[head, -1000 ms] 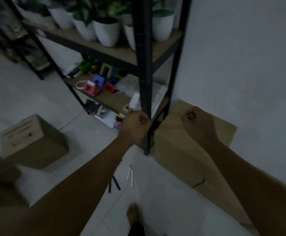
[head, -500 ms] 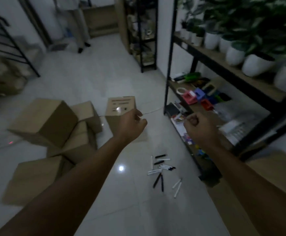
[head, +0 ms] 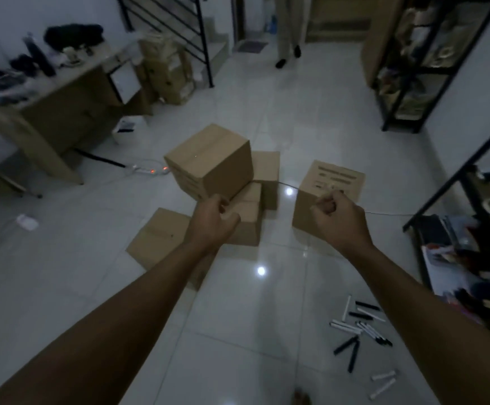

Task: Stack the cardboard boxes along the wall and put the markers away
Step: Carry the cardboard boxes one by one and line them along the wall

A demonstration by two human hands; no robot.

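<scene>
A dim room seen from a head camera looking down at a glossy white tiled floor. At ten o'clock stands a wooden worktop cluttered with dark items; at two o'clock and three o'clock, black metal shelving lines the wall.

At the centre, toward twelve o'clock, cardboard boxes lie in a loose heap — a large box tilted on top of smaller boxes, with a flat box at its eleven o'clock side on the floor. A separate printed box sits just beside the heap at one o'clock. None is at a wall yet.

Two bare forearms reach forward. The left hand hangs in front of the heap, its fingers curled into a loose fist and holding nothing. The right hand is in front of the printed box, fingers likewise curled in, empty as far as can be seen.

At five o'clock, black and white markers lie scattered on the floor, near a bare toe at six o'clock.

Risks, as a judgement: the tilted large box could slide off if a lower one is pulled first — and stepping forward in this gloom could mean treading on a marker, or snagging the thin cable running past the printed box.
</scene>
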